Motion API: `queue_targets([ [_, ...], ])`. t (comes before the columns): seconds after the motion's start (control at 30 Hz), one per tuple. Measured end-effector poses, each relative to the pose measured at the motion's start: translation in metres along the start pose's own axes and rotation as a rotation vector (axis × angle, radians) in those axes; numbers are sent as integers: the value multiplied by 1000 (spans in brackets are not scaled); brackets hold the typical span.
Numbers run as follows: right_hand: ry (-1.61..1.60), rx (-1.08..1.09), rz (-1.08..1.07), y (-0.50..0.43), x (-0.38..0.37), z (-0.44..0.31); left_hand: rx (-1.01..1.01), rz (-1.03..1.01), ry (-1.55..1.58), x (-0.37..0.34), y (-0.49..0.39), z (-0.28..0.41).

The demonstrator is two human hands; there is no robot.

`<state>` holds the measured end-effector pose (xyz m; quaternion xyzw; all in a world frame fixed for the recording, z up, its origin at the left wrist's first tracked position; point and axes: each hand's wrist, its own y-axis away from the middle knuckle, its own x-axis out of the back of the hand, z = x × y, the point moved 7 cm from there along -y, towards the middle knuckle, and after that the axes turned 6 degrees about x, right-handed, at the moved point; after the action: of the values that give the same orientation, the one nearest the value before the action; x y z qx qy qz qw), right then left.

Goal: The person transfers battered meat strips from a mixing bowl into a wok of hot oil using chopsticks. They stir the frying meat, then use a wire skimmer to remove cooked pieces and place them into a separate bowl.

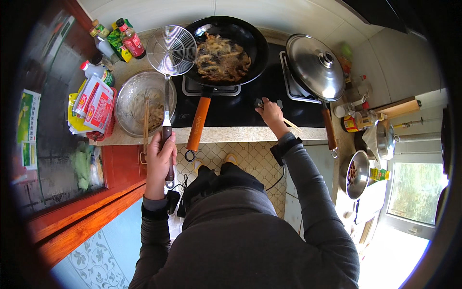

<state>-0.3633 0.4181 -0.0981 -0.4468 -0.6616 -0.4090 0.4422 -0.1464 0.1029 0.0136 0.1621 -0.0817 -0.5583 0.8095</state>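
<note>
My left hand (157,153) grips the dark handle of a wire spider strainer (171,48), whose round basket is raised at the wok's left edge. Frying strips of food (223,59) lie in bubbling oil inside the black wok (260,47). My right hand (271,112) is at a control knob (279,104) on the black gas cooktop (231,112). A pair of wooden chopsticks (293,125) passes through that hand's grasp. Left of the wok, a metal bowl (124,94) holds battered food, and another pair of chopsticks (146,119) leans inside it.
A lidded pan (306,54) sits on the right burner, its wooden handle (328,126) jutting past the counter edge. The wok handle (198,124) also overhangs. Bottles (131,41) and a red basket of packets (104,135) stand left. A steel bowl (364,177) is far right.
</note>
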Motion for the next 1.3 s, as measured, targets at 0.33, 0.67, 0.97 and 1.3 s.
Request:
queue_targets([
  [0.33,121,54,-44,-11,-11,0,-2,58,61,13,14,-8],
  [0.67,111,68,-82,-16,-2,0,-14,69,48,14,14,-6],
  [0.97,135,71,-72,-13,3,-7,-19,56,53,15,13,-6],
  [1.3,-3,1028,152,91,77,-186,-48,101,76,29,12,-5],
])
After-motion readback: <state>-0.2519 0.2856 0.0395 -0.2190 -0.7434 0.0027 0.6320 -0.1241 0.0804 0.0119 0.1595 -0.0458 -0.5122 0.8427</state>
